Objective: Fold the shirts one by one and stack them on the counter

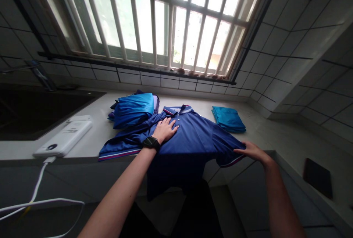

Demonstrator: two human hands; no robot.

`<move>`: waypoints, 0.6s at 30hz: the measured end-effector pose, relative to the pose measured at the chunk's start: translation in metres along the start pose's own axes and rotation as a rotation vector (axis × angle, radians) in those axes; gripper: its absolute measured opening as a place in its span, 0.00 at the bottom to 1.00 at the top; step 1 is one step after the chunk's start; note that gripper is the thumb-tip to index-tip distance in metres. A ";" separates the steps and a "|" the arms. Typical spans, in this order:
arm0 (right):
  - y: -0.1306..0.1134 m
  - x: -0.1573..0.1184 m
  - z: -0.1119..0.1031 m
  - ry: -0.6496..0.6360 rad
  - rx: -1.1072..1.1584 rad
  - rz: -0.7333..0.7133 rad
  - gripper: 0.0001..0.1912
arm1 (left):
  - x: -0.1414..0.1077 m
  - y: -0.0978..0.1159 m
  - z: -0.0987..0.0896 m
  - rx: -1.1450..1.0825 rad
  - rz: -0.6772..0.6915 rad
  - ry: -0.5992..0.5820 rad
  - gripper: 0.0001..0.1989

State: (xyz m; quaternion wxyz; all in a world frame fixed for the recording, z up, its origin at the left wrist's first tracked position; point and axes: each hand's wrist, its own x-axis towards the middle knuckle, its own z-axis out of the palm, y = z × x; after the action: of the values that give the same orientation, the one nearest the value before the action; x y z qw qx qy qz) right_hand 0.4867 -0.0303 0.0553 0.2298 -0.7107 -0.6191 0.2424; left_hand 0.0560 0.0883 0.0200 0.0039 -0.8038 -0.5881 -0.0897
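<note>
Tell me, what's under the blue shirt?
The blue shirt lies on a white counter, and its bottom hangs over the edge. The shirt covers the counter there, so I can't see if anything else is under it.

i see a dark blue polo shirt point(190, 139). its collar point(176, 108) has white and red stripes, and its sleeve cuff point(120, 153) has them too. the folded cloth point(134, 110) beside it is bright blue, and the other folded cloth point(228, 119) is teal. the wall tiles point(286, 43) are white with dark lines. the watch point(151, 143) is black.
</note>
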 end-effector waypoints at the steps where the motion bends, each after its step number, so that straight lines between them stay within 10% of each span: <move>1: 0.000 -0.002 -0.002 -0.036 0.076 0.003 0.22 | 0.000 0.000 0.000 -0.004 0.001 0.001 0.29; 10: -0.061 0.027 0.000 0.198 0.618 0.090 0.22 | -0.002 0.002 -0.004 0.009 -0.009 -0.014 0.30; 18: -0.147 0.028 0.035 0.019 0.669 -0.205 0.25 | -0.003 0.002 -0.004 0.019 -0.006 -0.020 0.30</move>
State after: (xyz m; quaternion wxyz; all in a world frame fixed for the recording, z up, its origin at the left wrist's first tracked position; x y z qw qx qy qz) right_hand 0.3551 0.0172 0.1183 0.4789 -0.5322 -0.5714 0.4011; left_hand 0.0562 0.0840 0.0239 0.0053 -0.8028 -0.5912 -0.0764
